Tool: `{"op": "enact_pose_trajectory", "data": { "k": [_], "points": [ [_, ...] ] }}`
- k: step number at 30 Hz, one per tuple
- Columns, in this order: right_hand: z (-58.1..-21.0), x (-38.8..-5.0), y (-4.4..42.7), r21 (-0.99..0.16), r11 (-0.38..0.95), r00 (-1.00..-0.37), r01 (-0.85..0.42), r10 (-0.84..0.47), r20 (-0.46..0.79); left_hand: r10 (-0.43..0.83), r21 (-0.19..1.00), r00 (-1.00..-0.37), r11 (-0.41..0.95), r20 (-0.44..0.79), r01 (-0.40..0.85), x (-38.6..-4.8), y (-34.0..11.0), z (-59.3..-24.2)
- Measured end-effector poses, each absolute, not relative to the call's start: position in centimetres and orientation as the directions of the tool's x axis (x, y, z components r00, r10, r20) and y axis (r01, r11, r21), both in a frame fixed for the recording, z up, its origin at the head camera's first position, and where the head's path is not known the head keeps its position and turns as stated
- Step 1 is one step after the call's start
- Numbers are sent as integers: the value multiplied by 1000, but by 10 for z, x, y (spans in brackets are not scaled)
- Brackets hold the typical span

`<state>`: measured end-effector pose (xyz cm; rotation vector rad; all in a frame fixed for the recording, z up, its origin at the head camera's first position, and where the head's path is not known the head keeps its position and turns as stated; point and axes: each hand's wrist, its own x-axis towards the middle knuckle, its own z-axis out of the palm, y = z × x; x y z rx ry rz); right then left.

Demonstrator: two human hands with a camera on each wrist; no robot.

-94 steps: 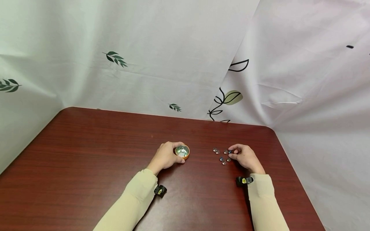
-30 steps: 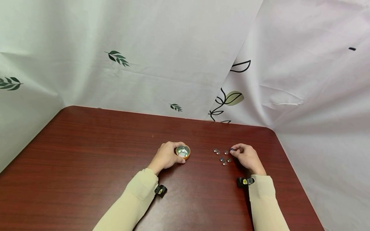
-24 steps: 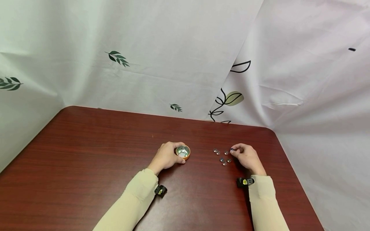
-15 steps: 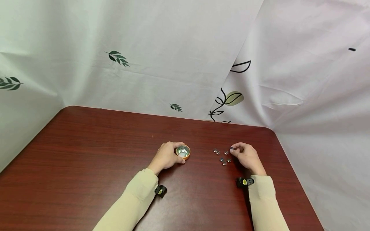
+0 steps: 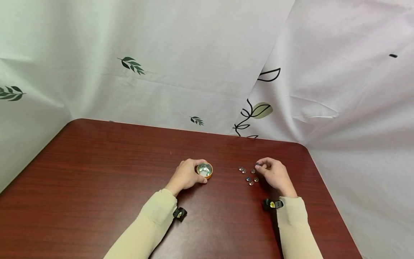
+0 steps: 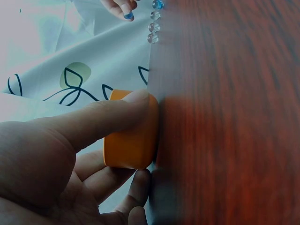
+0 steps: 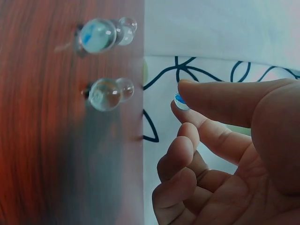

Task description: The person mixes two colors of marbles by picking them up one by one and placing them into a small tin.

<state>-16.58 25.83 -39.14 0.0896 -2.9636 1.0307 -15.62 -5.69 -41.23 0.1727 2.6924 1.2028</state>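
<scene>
My left hand (image 5: 185, 175) grips a small round orange bowl (image 6: 129, 136) by its side, thumb on the near side and fingers behind. The bowl stands on the table, and its shiny inside (image 5: 204, 169) holds clear, glassy contents too small to make out. Between thumb and forefinger my right hand (image 5: 274, 174) pinches a glass marble (image 7: 181, 101) with blue in it, lifted off the tabletop. Several more marbles lie loose just left of that hand: a clear marble (image 7: 105, 94) and a blue-tinted marble (image 5: 248, 178) are among them.
The reddish-brown wooden table (image 5: 106, 187) has a rounded far edge. White cloth (image 5: 181, 64) with leaf prints hangs behind it and along both sides. A small black camera (image 5: 179, 214) is strapped at the left wrist, another black camera (image 5: 272, 204) at the right.
My right hand has picked a blue marble up from the group and raised it, shifting slightly left and away from me lately. The left hand and bowl stay in place.
</scene>
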Motion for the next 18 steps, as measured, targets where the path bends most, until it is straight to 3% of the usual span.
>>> {"op": "enact_pose_trajectory", "data": {
  "k": [18],
  "points": [
    [-384,-162,244,-635,765,-994,-108,-90,61,179,741,-976,671,-123,30,-156,-56,-413]
  ]
}}
